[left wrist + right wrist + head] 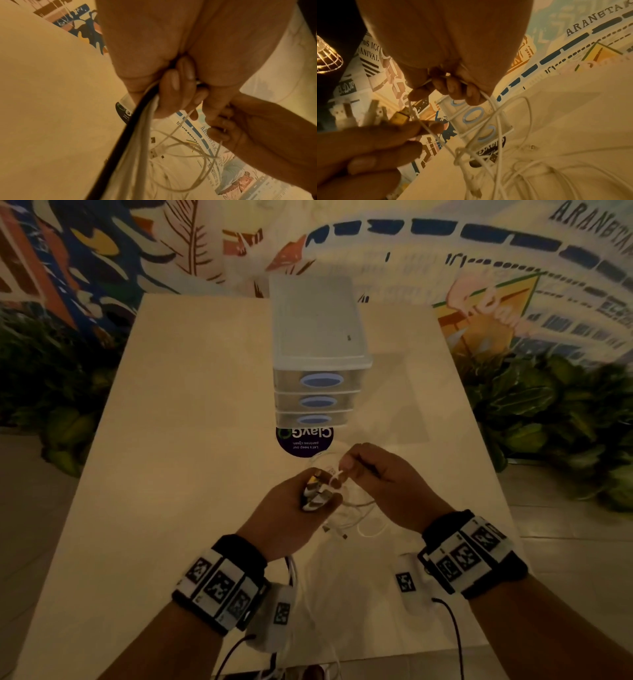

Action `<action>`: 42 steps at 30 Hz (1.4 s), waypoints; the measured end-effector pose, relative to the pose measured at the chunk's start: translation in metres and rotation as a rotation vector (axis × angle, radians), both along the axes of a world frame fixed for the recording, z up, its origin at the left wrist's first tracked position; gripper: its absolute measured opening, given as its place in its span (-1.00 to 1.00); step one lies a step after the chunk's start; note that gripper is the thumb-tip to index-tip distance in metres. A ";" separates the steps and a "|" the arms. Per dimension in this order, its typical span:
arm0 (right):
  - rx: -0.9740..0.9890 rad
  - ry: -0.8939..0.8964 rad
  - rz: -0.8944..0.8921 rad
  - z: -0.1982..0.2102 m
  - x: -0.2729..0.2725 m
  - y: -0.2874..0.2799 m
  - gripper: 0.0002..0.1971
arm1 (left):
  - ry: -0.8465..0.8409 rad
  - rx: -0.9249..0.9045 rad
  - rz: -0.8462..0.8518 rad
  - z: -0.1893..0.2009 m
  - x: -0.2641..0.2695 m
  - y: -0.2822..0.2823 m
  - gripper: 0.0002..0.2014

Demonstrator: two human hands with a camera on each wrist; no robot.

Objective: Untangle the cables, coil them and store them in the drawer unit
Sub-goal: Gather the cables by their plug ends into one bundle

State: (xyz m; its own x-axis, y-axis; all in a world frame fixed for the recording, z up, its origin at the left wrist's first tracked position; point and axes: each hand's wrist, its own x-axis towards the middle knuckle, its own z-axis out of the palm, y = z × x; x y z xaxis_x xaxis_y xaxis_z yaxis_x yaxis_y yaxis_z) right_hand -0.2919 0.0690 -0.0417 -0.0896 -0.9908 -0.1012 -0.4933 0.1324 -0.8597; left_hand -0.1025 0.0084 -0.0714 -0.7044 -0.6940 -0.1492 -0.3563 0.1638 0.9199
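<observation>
Left hand point(301, 505) grips a bundle of plugs point(317, 491); right hand point(383, 484) pinches a white cable point(494, 108) above the worktop point(171, 440).

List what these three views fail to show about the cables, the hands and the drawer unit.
- Cable count: the white cables overlap in a tangle in every view.
- Plug types in the left hand: blurred in the head view, half covered by fingers in the right wrist view.
- Drawer unit contents: fronts too dim.
- Right hand grip: its palm fills the right wrist view.
- Sticker: partly under the unit.
</observation>
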 end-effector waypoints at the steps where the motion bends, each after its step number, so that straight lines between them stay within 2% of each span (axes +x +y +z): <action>1: -0.001 -0.013 0.001 0.004 -0.001 -0.001 -0.81 | 0.000 -0.008 0.001 -0.003 -0.002 -0.001 -0.97; 7: -0.056 -0.081 0.018 0.025 -0.011 0.002 -0.80 | -0.062 -0.057 0.017 -0.012 0.000 -0.005 -0.88; 10: -0.113 -0.241 0.016 0.025 -0.011 0.004 -0.79 | -0.157 -0.076 0.003 -0.023 0.001 -0.009 -0.92; 14: -0.101 -0.352 -0.160 0.010 -0.015 -0.001 -0.75 | -0.265 -0.093 0.011 -0.035 0.004 -0.010 -0.78; 17: -0.072 -0.279 -0.290 -0.005 -0.030 -0.005 -0.72 | -0.171 -0.012 0.154 -0.035 0.005 -0.009 -0.88; 21: -0.017 -0.151 -0.335 -0.031 -0.053 -0.002 -0.77 | 0.077 0.117 0.268 -0.020 0.007 -0.008 -0.89; 23: 0.110 -0.014 -0.249 -0.047 -0.062 0.003 -0.80 | 0.154 0.139 0.288 -0.009 0.007 -0.008 -0.83; 25: 0.346 0.168 -0.080 -0.063 -0.068 0.011 -0.79 | 0.179 0.137 0.313 -0.002 0.008 -0.009 -0.80; 26: 0.434 0.190 -0.031 -0.071 -0.071 0.016 -0.79 | 0.188 0.141 0.329 0.001 0.008 -0.010 -0.80; 28: 0.485 0.077 -0.053 -0.075 -0.070 0.021 -0.81 | 0.192 0.141 0.350 0.004 0.009 -0.013 -0.81; 32: 0.235 -0.107 -0.247 -0.045 -0.059 0.019 -0.74 | 0.142 0.073 0.347 0.001 0.013 -0.015 -0.81; 34: 0.120 -0.177 -0.273 -0.028 -0.052 0.013 -0.69 | 0.136 0.069 0.367 -0.004 0.014 -0.015 -0.82; 35: 0.066 -0.141 -0.261 -0.022 -0.049 0.011 -0.68 | 0.137 0.064 0.376 -0.005 0.014 -0.014 -0.83; 37: -0.064 0.113 -0.224 -0.016 -0.046 0.008 -0.67 | 0.194 0.104 0.389 -0.004 0.014 -0.011 -0.86; 39: -0.181 0.338 -0.166 -0.013 -0.045 0.006 -0.69 | 0.338 0.244 0.424 0.003 0.012 -0.007 -0.87; 42: -0.143 0.367 -0.167 -0.012 -0.042 0.005 -0.70 | 0.508 0.382 0.487 0.013 0.014 -0.004 -0.79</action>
State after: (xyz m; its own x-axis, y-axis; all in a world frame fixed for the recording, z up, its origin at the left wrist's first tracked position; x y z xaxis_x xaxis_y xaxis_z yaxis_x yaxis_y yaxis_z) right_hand -0.3336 0.0745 -0.0533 -0.2547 -0.9614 0.1043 -0.7516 0.1289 -0.6469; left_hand -0.0881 0.0041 -0.0586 -0.3813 -0.9066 -0.1807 0.1706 -0.2611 0.9501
